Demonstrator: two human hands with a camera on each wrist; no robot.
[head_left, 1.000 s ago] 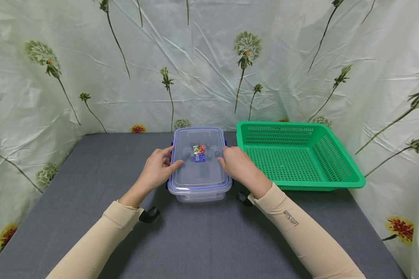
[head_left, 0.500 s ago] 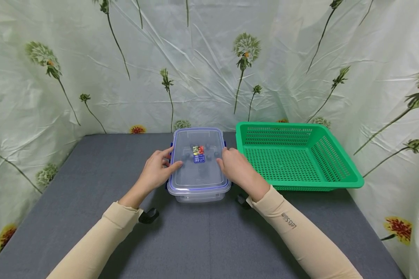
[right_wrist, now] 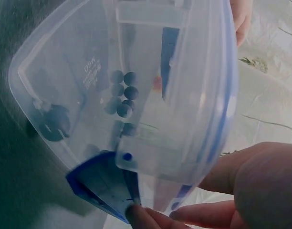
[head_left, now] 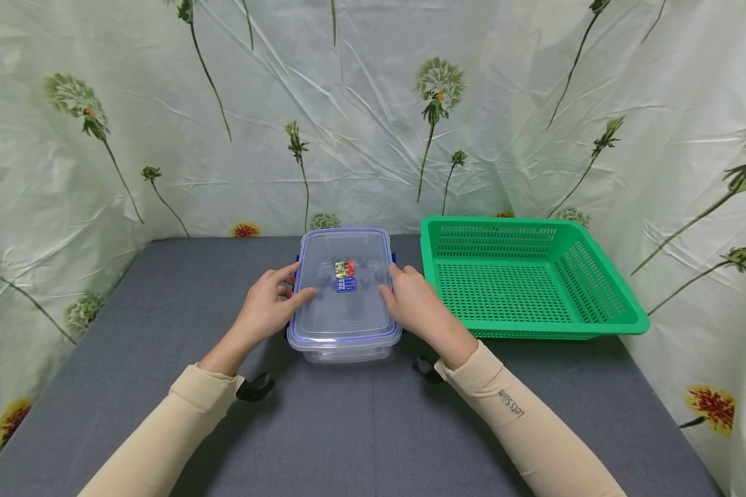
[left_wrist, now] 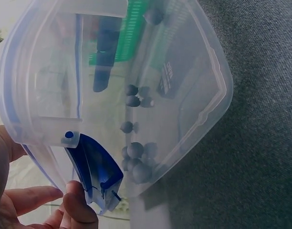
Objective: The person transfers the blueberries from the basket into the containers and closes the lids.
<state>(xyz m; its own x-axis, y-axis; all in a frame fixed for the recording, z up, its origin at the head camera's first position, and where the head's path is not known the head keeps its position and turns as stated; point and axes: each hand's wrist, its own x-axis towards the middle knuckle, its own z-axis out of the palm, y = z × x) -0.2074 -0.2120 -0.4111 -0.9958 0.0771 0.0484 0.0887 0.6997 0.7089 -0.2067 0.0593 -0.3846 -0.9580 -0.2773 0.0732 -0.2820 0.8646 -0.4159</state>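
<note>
A clear plastic food container [head_left: 342,317] with a blue-edged lid stands on the grey cloth, a small printed label [head_left: 345,276] on top. Several small round dark things [left_wrist: 142,172] show through its wall. My left hand [head_left: 267,304] holds the left side, thumb over the lid and fingers at a blue latch [left_wrist: 96,164], which sticks outward. On the opposite side my right hand [head_left: 416,304] grips likewise, thumb on the lid edge and fingertips at the other blue latch [right_wrist: 105,183], also angled away from the wall.
A green plastic basket [head_left: 553,329] with slotted walls stands just right of the container. Grey cloth [head_left: 360,428] covers the table, and a flower-printed curtain [head_left: 360,124] hangs behind it. Black wrist-camera mounts [head_left: 256,387] stick out from the sleeves.
The container has shifted slightly to the left with both hands on it. My right hand's fingers have straightened a little along its side. The basket stays put.
</note>
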